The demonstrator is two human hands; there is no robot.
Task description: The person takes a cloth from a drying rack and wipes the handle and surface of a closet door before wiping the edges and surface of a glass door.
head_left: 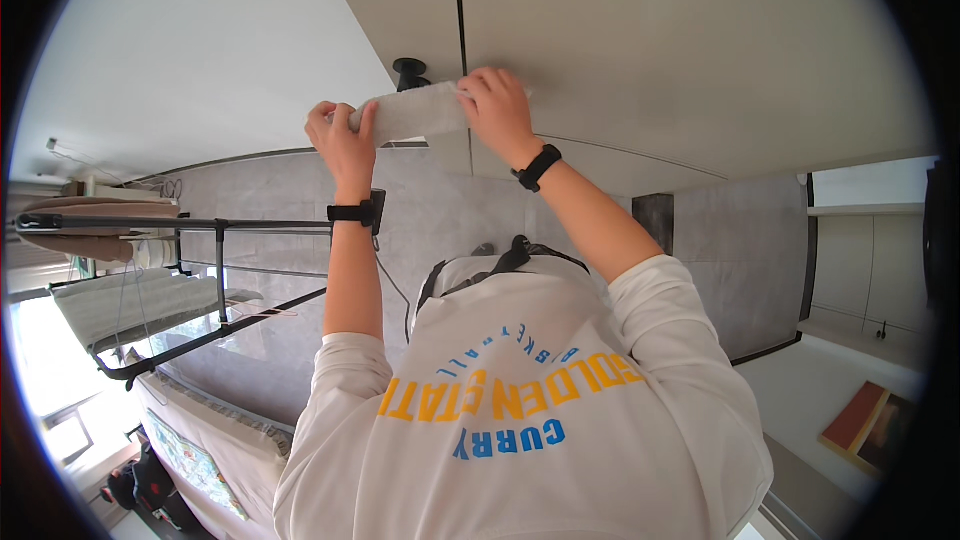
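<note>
Currently both hands, left hand and right hand, have fingers closed on the pale cloth, one per end, just on the near side of the black fixture; contact unclear. A loose right pinch might drop that end; shifting far might snag cloth.

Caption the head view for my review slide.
Left hand and right hand hold a pale cloth between them, with a black-framed rack to the left.
</note>
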